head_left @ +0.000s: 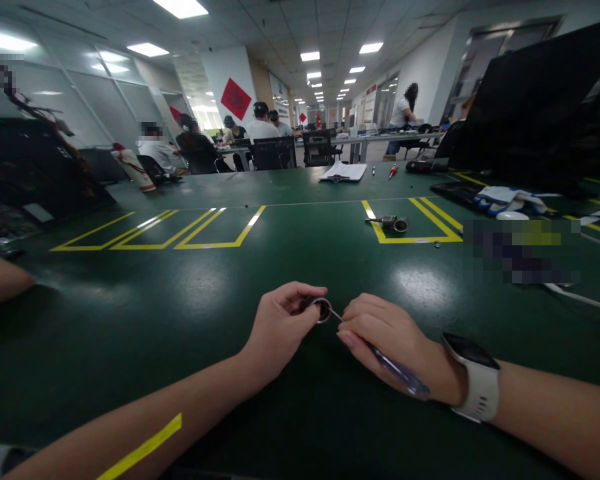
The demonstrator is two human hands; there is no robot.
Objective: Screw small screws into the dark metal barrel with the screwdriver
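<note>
Near the middle of the green table, my left hand is closed on a small metal ring-shaped part, its round opening facing right and toward me. My right hand grips a screwdriver with a clear purplish handle. The thin shaft points up and left, and its tip is at the ring's opening; whether it touches the inside cannot be made out. Farther off, a metal part with a shaft and round cup lies within a yellow taped outline on the right.
A small nut-like piece lies near the tape. Behind are a clipboard with paper, a red screwdriver and gloves. A white cable runs at right. Another person's arm rests at the left edge.
</note>
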